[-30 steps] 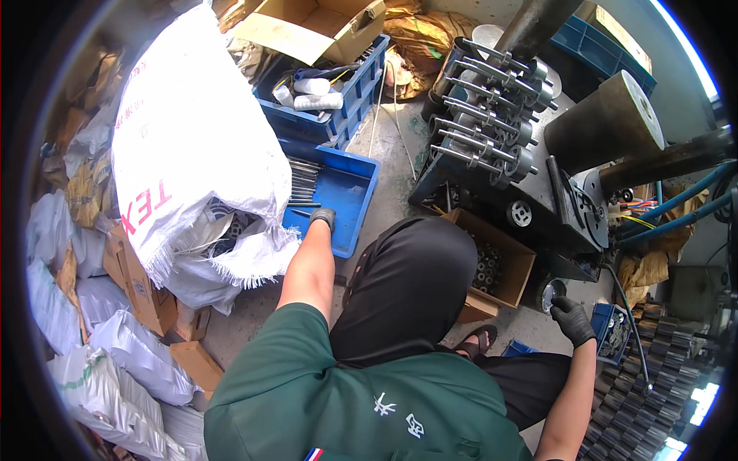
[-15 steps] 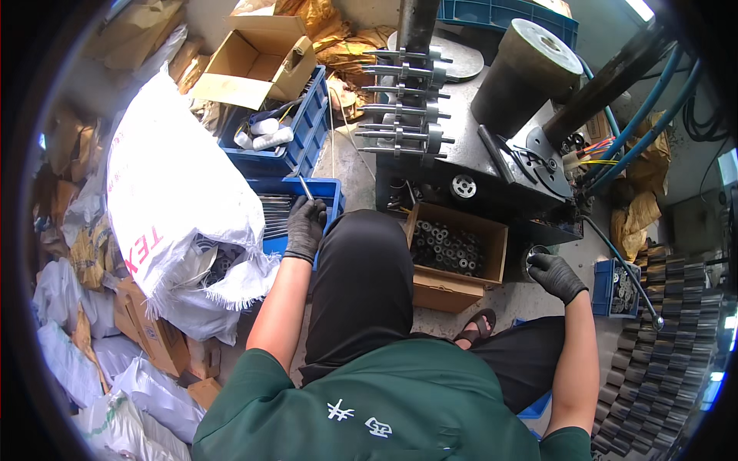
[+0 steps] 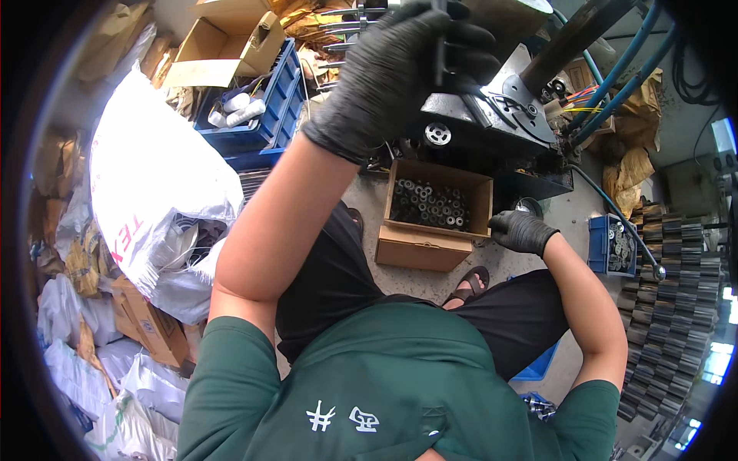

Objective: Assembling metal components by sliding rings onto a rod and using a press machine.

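My left hand (image 3: 411,77), in a dark grey glove, is raised high over the front of the black machine. Its fingers are closed around a thin dark metal rod (image 3: 440,46) held upright. My right hand (image 3: 523,233), gloved as well, hangs low by the right edge of an open cardboard box (image 3: 438,250) of small round metal parts (image 3: 430,203). Its fingers are curled, and whatever they may hold is hidden. Just beyond it stands a round metal can (image 3: 529,205). Several pointed metal rods (image 3: 338,48) on the machine are partly covered by my left hand.
Blue crates (image 3: 265,115) with a cardboard box (image 3: 223,58) on top stand at the far left, beside a large white sack (image 3: 161,177). Blue hoses (image 3: 626,84) hang at the right. A metal bar (image 3: 623,219) slants past a blue bin (image 3: 611,246). Stacked metal parts (image 3: 669,307) fill the right side.
My left hand has risen from the blue bin of rods toward the machine, carrying a rod. My right hand has shifted left, from the can toward the cardboard box. The view has shifted slightly.
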`<state>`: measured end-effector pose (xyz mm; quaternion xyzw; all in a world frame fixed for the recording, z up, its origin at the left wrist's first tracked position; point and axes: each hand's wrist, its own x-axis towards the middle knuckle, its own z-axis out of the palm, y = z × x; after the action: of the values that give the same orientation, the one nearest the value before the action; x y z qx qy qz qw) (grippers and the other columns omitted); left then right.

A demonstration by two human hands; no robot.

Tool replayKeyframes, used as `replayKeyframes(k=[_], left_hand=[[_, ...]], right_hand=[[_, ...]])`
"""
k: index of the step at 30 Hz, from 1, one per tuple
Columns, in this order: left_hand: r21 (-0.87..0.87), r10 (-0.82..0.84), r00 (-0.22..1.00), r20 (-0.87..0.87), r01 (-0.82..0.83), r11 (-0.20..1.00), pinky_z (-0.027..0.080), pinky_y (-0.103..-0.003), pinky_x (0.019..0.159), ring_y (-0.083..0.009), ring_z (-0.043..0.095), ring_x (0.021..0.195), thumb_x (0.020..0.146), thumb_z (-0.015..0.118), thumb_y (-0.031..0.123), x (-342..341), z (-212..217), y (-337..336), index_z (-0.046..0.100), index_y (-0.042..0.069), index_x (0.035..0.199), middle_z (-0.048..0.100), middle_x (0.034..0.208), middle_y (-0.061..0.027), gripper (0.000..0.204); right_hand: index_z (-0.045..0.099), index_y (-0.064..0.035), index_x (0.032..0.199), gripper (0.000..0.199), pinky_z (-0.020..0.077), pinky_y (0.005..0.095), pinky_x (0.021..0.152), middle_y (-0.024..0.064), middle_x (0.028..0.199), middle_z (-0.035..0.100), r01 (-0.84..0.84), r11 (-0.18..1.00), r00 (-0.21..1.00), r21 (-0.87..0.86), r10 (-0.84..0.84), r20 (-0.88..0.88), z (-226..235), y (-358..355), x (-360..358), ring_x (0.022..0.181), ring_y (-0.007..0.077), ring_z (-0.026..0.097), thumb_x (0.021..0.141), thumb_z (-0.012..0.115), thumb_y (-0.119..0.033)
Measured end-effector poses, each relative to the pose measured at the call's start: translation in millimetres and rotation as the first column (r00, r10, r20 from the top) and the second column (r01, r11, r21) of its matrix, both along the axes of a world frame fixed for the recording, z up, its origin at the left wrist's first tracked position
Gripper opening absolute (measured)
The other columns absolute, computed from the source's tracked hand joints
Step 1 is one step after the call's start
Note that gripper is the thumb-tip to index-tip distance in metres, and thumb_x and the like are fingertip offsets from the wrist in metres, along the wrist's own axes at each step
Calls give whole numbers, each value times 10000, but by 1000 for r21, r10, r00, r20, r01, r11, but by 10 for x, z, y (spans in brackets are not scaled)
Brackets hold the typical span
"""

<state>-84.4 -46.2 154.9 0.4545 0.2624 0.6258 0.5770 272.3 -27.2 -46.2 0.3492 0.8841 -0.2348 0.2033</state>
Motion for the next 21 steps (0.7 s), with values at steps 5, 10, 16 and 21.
replayKeyframes(k=[5,10,16,21], left_hand=[[-318,-165,977,-135,115,941,593,-318,687,-181,726,815,1019,583,231,342,-842,163,572,47,1198,724,1006,-114,257],[-205,-72,968,-239,22,979,553,-279,643,-113,660,708,992,605,178,498,-823,212,580,16,1202,694,896,-58,266],[-135,37,918,-395,-97,986,559,-295,711,-134,671,768,999,583,157,583,-1081,400,587,-2,1173,687,898,-72,235],[-119,71,846,-529,-156,981,564,-336,822,-195,697,857,995,581,168,638,-1110,347,606,-26,1158,717,927,-126,255]], right_hand=[[693,-40,1180,411,540,475,910,201,1047,711,-187,982,951,9,178,251,-205,310,-417,1013,372,687,830,615,-240],[681,-60,1227,430,537,437,956,188,1147,708,-141,989,910,-46,147,388,-1343,675,-781,1098,348,678,852,611,-260],[538,-100,1431,534,476,434,1081,124,1397,613,-229,965,971,126,219,92,-2276,842,-1148,1256,308,608,927,620,-256],[559,-101,1402,497,478,423,1077,115,1377,624,-236,960,969,148,243,-31,-2172,847,-1706,1247,297,614,930,618,-246]])
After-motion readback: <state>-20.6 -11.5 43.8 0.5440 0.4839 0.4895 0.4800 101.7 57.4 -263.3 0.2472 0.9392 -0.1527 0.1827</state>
